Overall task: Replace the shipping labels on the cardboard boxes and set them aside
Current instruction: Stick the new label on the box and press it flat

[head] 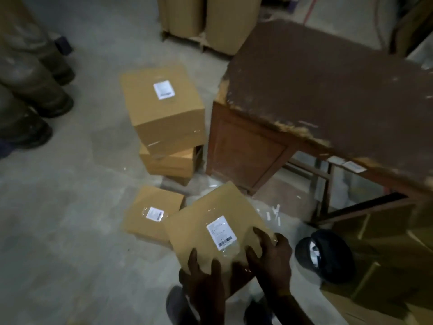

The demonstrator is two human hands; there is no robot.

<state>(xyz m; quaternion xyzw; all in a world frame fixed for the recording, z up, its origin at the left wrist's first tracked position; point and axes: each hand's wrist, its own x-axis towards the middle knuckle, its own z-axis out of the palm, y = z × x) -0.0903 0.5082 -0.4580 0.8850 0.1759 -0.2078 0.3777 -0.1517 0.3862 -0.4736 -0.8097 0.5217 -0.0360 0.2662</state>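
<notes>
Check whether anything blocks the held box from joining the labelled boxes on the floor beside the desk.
Nothing visible does. Both hands, left and right, grip the labelled box just right of the low labelled box, with bare floor farther left and the stacked boxes behind.

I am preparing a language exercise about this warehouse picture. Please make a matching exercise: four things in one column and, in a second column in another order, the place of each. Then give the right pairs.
Things:
1. held cardboard box
2. top box of the stack
3. low labelled box
4. black bag

Places:
A. on the floor, just left of the box in the hands
B. on the floor, below the wooden desk's front edge
C. on another box, beside the desk's left side
D. between the left hand and right hand

Pairs: 1-D, 2-C, 3-A, 4-B
</notes>
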